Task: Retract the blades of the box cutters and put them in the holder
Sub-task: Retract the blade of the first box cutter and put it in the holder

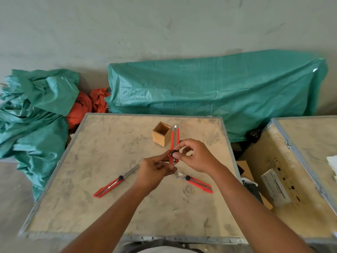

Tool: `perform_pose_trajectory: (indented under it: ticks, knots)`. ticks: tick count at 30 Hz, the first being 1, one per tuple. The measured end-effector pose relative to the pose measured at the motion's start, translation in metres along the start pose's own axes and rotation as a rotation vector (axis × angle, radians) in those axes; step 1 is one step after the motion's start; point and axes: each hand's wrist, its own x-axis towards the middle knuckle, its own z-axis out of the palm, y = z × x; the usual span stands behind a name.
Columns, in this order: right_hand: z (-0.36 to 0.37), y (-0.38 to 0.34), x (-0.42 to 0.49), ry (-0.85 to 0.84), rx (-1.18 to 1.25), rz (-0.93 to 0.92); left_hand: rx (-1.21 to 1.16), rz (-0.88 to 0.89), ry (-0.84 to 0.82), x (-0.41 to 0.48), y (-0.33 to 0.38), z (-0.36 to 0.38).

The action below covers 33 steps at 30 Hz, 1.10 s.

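Note:
A red box cutter [174, 141] stands nearly upright above the table, held by both hands. My left hand [155, 170] pinches its lower end. My right hand [196, 156] has thumb and fingers at its black slider knob. Behind it stands a small square wooden holder [162, 134], with nothing visible inside. A second red box cutter [114, 183] lies on the table to the left with its blade out. A third red box cutter [199, 184] lies to the right, blade end partly hidden under my hands.
The work surface is a wooden crate top with a metal rim [54, 170]. Another crate [300, 170] stands at the right, a gap with dark items between them. Green tarps [209, 92] and orange cloth [85, 105] lie behind.

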Motion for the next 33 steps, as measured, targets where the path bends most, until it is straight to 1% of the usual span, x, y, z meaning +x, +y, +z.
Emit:
perform_pose_trajectory:
  ticks: [2, 7, 12, 17, 21, 24, 26, 28, 30, 33]
  knots:
    - [-0.006, 0.007, 0.001, 0.011, -0.038, -0.011, 0.012, 0.005, 0.01, 0.002, -0.002, 0.008]
    - [-0.014, 0.016, 0.005, -0.063, -0.002, -0.046, 0.009, 0.022, 0.023, 0.006, -0.003, 0.018]
    - [-0.009, 0.016, 0.023, 0.042, -0.025, -0.052, 0.063, 0.047, 0.002, 0.018, 0.006, 0.012]
    - [-0.006, 0.015, 0.044, -0.001, 0.031, -0.106, 0.059, 0.068, 0.026, 0.039, 0.011, -0.002]
    - [0.001, 0.019, 0.066, 0.057, -0.003, -0.094, 0.075, 0.061, 0.022, 0.058, 0.009, -0.01]
    - [0.005, 0.025, 0.085, 0.06, 0.004, -0.046, 0.138, 0.077, 0.026, 0.076, 0.009, -0.014]
    - [0.006, 0.029, 0.102, 0.056, 0.102, -0.004, 0.165, 0.067, 0.029, 0.091, 0.008, -0.018]
    - [0.006, 0.036, 0.12, 0.092, 0.134, 0.021, 0.194, 0.045, 0.037, 0.107, 0.006, -0.021]
    - [0.005, 0.042, 0.139, 0.125, 0.124, 0.039, 0.294, 0.042, 0.07, 0.127, 0.004, -0.025]
    - [0.006, 0.051, 0.166, 0.191, 0.103, 0.038, 0.499, 0.036, 0.195, 0.164, -0.005, -0.034]
